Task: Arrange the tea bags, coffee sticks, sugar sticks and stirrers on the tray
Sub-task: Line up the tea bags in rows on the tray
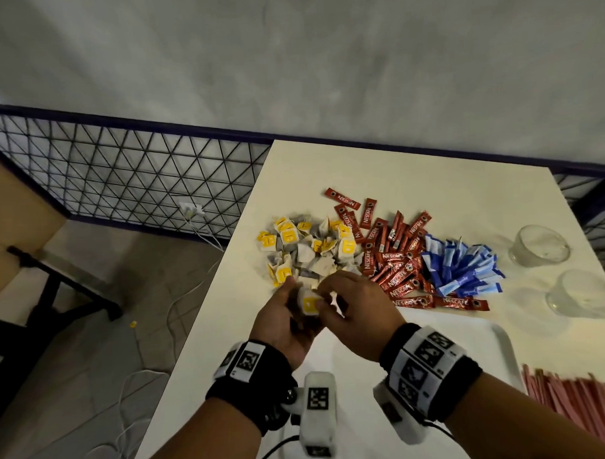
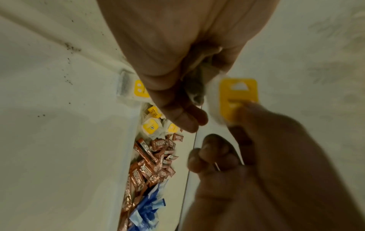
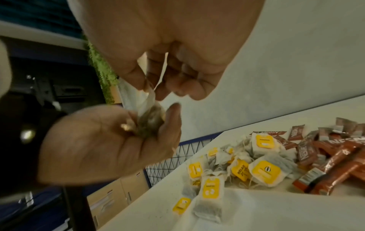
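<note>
Together, the left hand [image 1: 286, 327] cups soft paper tea bags [image 1: 310, 305] with yellow square tags while the right hand [image 1: 357, 316] pinches one, above the white tabletop [image 1: 412, 170]. Only the head view shows the tray [image 1: 500, 346], pink stirrers [image 1: 574, 401], glossy red coffee sticks [image 1: 394, 257], blue sugar sticks [image 1: 462, 266]

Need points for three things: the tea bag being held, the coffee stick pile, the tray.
tea bag [image 1: 310, 305], head view, on its yellow tag between the two hands.
coffee stick pile [image 1: 396, 260], head view, middle of the red heap.
tray [image 1: 500, 346], head view, on its bare right rim.
</note>
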The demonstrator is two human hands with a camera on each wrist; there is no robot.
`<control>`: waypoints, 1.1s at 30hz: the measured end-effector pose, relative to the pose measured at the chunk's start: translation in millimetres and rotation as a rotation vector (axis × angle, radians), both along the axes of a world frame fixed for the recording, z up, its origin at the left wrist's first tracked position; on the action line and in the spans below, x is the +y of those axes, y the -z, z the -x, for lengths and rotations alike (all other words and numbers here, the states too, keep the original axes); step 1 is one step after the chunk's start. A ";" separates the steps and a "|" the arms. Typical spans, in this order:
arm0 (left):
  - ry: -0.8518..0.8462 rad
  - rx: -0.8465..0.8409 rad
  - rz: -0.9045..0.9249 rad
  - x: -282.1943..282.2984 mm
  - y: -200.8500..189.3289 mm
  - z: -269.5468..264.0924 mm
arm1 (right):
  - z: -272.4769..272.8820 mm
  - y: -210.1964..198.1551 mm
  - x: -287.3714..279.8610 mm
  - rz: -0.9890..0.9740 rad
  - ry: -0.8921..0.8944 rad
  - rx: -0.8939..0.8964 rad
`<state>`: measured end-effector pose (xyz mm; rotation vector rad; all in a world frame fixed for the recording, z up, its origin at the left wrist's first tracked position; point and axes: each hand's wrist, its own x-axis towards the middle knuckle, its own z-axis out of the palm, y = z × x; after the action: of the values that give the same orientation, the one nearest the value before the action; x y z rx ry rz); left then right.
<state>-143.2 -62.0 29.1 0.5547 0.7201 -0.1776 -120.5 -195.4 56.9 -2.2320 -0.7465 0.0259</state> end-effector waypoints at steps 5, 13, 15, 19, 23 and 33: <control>0.038 0.065 -0.345 14.7 9.0 9.1 | -16.1 -21.8 -14.4 0.083 -0.070 0.136; 0.661 -0.564 -1.127 33.5 -40.6 9.3 | -31.6 -40.8 -10.8 0.213 -0.211 0.088; 0.652 -0.548 -1.128 32.0 -41.1 7.0 | -30.5 -39.6 -9.3 0.106 -0.108 0.103; 0.584 -0.454 -1.144 35.7 -31.7 5.9 | -22.7 -23.3 -14.8 0.015 0.028 0.254; 0.562 -0.433 -1.155 31.0 -24.4 4.4 | -17.9 -2.6 -15.4 0.013 0.064 0.325; 0.705 -0.110 -1.457 55.2 47.2 14.3 | -28.5 85.3 -14.3 0.190 0.419 0.559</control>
<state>-157.4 -6.8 -18.1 2.1950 0.4153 -0.2536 -92.0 -209.7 -28.4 -2.3509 0.0297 0.5090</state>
